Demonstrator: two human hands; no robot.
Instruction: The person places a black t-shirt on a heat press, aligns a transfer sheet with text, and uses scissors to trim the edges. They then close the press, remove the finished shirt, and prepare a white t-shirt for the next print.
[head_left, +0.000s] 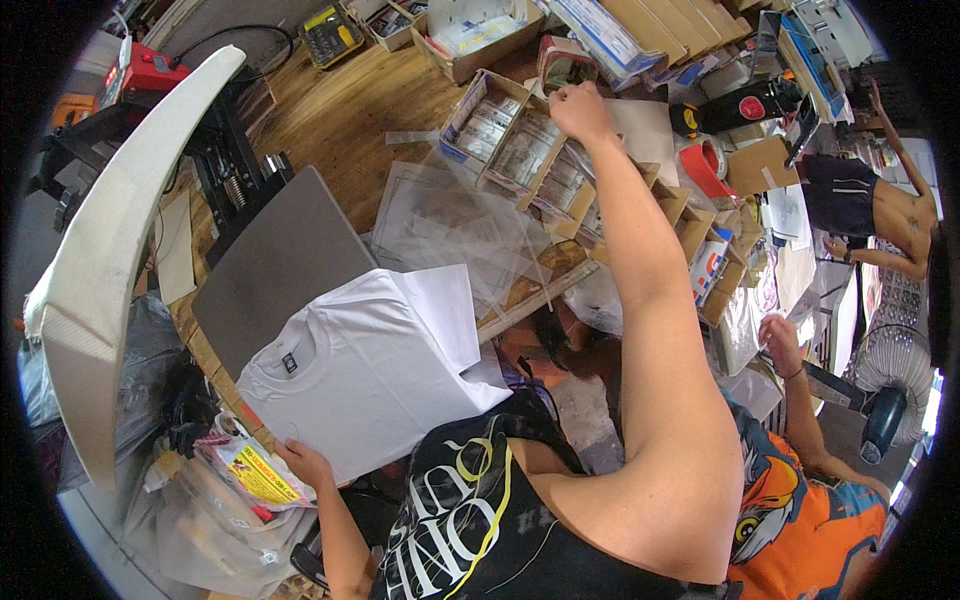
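A white T-shirt lies partly over a dark grey flat plate and reaches back toward my body. My left hand grips the shirt's near left edge, by the table's edge. My right arm is stretched far forward. At its end my right hand is closed, fingers curled down, beside a red-rimmed container and over the edge of a divided cardboard box. The box's compartments hold stacks of clear-wrapped pieces. Whatever is between the right fingers is hidden.
Clear plastic sheets lie on the wooden table. A large white curved panel rises at left. A red tape roll lies right of the boxes. One person is close at right, another farther back.
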